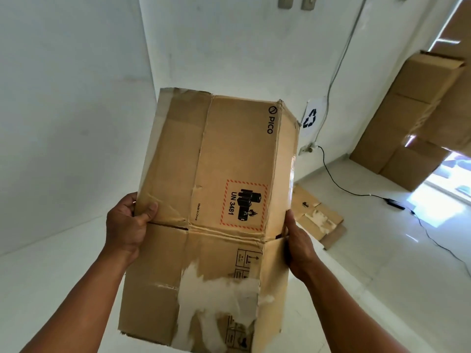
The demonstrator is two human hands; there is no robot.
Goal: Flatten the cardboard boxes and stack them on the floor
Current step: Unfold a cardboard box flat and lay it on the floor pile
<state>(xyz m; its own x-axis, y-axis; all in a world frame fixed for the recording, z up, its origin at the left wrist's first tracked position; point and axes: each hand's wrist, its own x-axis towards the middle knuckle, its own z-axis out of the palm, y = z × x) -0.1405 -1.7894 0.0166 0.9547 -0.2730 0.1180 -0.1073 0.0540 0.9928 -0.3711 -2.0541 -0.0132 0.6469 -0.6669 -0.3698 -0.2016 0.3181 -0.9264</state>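
I hold a brown cardboard box (216, 189) in the air in front of me, with "PICO" and a red-bordered "UN 3481" battery label on its upper panel. Its flaps stand open and it looks partly collapsed, and its lower panel has torn white patches. My left hand (127, 222) grips the left edge at the fold, thumb on top. My right hand (298, 240) clasps the right edge at the same fold. A flattened cardboard box (316, 215) lies on the white floor beyond, to the right.
Tall cardboard boxes (413, 118) are stacked against the wall at the right, beside a bright doorway. A black cable (356, 192) runs across the floor from a wall socket to an adapter. A recycling sign (309, 118) hangs on the white wall.
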